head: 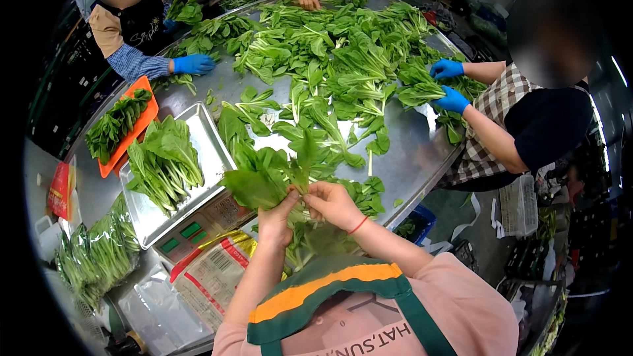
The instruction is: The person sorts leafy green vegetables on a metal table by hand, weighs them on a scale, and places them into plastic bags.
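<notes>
My left hand point(275, 220) grips a bunch of leafy greens point(257, 183) by its stems, in front of my apron. Close beside it, my right hand point(335, 205) pinches a small leafy piece point(304, 165) between thumb and fingers near the base of the bunch. More greens lie below and behind both hands, partly hidden by the forearms. Beyond them a large heap of loose leafy greens point(316, 44) spreads over the metal table point(413, 158). To the left, a shallow metal tray point(210, 141) on a digital scale point(190, 237) carries a pile of greens point(165, 163).
An orange tray point(141, 121) with greens stands at the left, near bagged greens point(99, 252). Clear plastic bags point(160, 306) and a printed bag point(210, 277) lie near me. Co-workers' gloved hands point(452, 99) work around the table. A blue crate point(423, 222) sits below its right edge.
</notes>
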Available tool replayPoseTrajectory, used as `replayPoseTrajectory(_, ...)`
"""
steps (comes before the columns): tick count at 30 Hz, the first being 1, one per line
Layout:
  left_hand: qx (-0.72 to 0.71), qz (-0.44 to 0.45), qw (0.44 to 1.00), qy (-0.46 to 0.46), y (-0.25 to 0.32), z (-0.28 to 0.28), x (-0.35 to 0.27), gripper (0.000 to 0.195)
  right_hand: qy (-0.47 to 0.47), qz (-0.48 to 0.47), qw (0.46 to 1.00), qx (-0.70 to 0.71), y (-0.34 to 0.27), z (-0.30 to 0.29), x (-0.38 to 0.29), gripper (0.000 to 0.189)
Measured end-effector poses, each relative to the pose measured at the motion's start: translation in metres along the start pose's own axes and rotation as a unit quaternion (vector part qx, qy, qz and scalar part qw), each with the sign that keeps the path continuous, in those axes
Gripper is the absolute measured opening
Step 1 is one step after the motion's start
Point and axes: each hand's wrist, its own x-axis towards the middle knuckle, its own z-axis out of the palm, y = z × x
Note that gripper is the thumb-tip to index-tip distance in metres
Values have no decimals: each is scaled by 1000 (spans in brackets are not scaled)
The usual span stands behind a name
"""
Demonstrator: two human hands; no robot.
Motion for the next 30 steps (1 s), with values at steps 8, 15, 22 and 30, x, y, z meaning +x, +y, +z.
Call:
replayPoseTrajectory(8,-58,-79,994,-43,9,-16,1,41,8,-93,976,-199,-1,-43,40,23)
replayPoseTrajectory(15,-128,-77,987,-64,13,-24,1,39,184,1,904,-385,50,-116,80,19)
replayPoseTrajectory(22,-132,-83,985,-67,5,-6,0,21,321,-66,796,-509,57,-127,105,25)
replayPoseTrajectory(30,-123,-41,991,-27,8,-13,-1,18,254,-32,967,-7,27,-104,68,19)
